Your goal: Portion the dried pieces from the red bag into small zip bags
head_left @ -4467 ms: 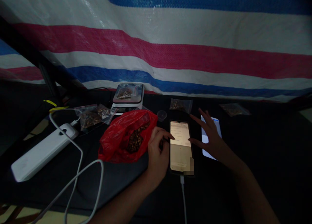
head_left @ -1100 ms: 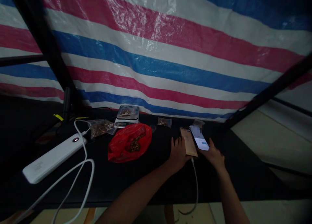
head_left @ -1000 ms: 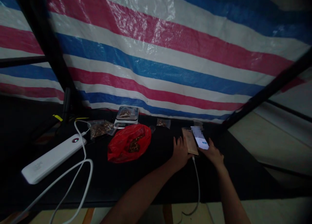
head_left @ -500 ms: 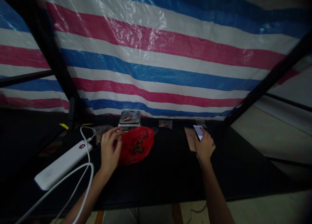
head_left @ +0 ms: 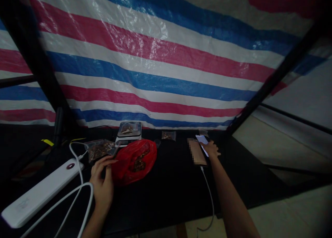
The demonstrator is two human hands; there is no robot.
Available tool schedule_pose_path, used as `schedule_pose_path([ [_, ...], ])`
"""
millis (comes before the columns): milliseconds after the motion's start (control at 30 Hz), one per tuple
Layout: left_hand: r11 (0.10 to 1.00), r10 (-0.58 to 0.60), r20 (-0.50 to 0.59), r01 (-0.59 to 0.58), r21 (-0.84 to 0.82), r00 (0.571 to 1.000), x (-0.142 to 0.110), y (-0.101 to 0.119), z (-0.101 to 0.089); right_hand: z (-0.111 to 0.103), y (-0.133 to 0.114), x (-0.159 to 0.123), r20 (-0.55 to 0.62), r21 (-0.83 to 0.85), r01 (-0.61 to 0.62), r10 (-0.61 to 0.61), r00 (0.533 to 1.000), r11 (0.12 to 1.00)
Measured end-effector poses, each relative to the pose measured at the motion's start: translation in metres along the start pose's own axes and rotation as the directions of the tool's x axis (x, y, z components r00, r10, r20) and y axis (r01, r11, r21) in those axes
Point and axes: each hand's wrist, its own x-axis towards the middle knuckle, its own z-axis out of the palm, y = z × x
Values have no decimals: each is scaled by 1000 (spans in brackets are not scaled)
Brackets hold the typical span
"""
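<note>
My left hand [head_left: 102, 178] is at the left edge of a red plastic bag [head_left: 148, 164], thumb and fingers apart. Whether its fingertips touch the bag is unclear. Small brown metallic-looking pieces [head_left: 139, 162] show in the bag's opening. Just beyond that hand is a clear bag [head_left: 101, 150] of similar pieces. On the right, my right hand [head_left: 211, 149] is open over the right edge of a phone [head_left: 202, 144] with a lit screen, its thumb at the screen and its other fingers spread. Left of the phone lies a flat tan panel [head_left: 197, 153], partly blurred out.
A digital scale [head_left: 124, 141] stands behind the red bag, carrying a small clear bag [head_left: 129, 129]. Another small bag [head_left: 168, 136] lies at the back of the black table [head_left: 166, 196]. A white power bank [head_left: 41, 193] and looping white cable [head_left: 90, 196] occupy the left; another cable [head_left: 209, 182] hangs over the front edge.
My left hand has drawn back toward me, uncovering more of the clear bag. My right hand's fingers have spread from around the phone, and the phone shows more fully. The view has shifted.
</note>
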Motion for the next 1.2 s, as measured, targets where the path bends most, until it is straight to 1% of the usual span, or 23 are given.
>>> schedule_pose_path([
  [133,999,-32,-115,34,16,993,6,-11,-6,4,2,0,-19,-38,52,-53,998,998],
  [200,999,-31,-140,33,15,990,6,-14,-7,4,4,-1,-27,-54,86,-88,996,995],
  [333,999,-24,-137,27,17,990,5,-14,-6,5,6,0,-38,-65,135,-137,990,989],
  [567,997,-66,-181,60,-38,981,4,-14,-4,6,11,7,-62,-84,142,-147,987,986],
  [733,994,-92,-172,81,-70,981,2,-18,-4,6,11,8,-34,-101,142,-146,989,985],
  [867,993,-109,-167,101,-53,980,2,-20,-6,0,15,5,13,-119,183,-183,983,976],
  [933,992,-122,-149,118,-40,981,2,-20,-7,-5,24,3,41,-124,204,-200,979,971],
  [1000,990,-138,-133,135,-29,981,2,-21,-9,-11,39,1,67,-131,220,-213,975,967],
  [1100,987,-163,-96,162,-17,982,1,-24,-10,-20,73,5,85,-154,230,-219,972,961],
  [1200,984,-175,-43,176,6,984,1,-26,-8,-28,105,22,69,-155,174,-165,984,972],
])
